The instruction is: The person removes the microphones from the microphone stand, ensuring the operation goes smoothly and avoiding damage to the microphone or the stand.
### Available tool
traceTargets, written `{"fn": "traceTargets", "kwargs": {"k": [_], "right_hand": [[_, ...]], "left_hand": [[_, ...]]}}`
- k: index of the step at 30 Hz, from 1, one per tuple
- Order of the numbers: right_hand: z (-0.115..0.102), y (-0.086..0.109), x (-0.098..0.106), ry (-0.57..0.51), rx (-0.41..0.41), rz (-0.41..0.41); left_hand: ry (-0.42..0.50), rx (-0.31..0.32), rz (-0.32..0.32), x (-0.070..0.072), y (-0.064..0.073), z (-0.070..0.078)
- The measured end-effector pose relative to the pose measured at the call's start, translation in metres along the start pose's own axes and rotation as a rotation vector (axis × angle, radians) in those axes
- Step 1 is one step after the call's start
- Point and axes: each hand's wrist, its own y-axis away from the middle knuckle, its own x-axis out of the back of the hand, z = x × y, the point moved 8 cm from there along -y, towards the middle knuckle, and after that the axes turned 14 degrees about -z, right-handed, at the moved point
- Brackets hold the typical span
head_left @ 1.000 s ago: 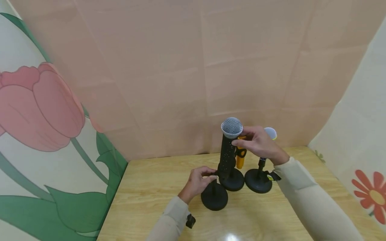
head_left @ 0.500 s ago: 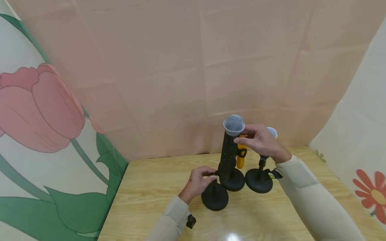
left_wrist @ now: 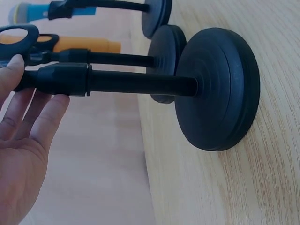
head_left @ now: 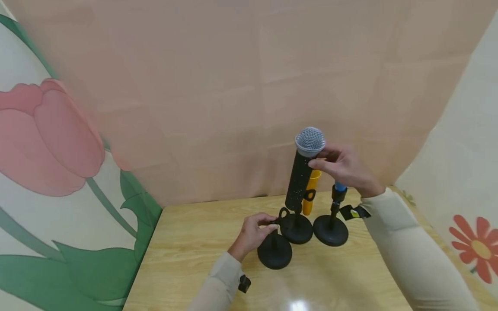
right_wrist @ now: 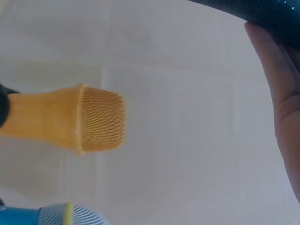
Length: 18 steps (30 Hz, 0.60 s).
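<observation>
Right of centre, our right hand (head_left: 346, 168) pinches the tilted mic (head_left: 299, 179); at lower centre, our left hand (head_left: 254, 233) pinches the stand (head_left: 274, 254), probably to steady it. Whether mic and stand touch, we can't tell.

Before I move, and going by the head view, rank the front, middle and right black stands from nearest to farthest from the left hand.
1. Front stand: gripped near its top by the left hand.
2. Middle stand: just behind it, to the right.
3. Right stand: farthest right, bearing the blue microphone.
</observation>
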Motion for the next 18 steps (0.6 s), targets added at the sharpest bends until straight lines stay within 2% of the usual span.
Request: {"fn": "traceTargets", "kwargs": {"k": [3,6,13,18], "right_hand": [[0.001,-0.002,-0.004,0.005,0.014,-0.036],[0.006,0.000,-0.009,-0.011,-0.006,-0.047],[0.011,0.005,-0.013,-0.013,-0.063,-0.033],[0.016,0.007,-0.013,-0.065,-0.089,-0.036]], "left_hand": [[-0.003,0.007,0.014,0.004,0.000,-0.002],[0.018,0.017,0.019,0.004,0.002,-0.004],[0.142,0.074,0.042,0.001,0.004,-0.012],[0.108,0.062,0.028,0.003,0.001,-0.009]]}}
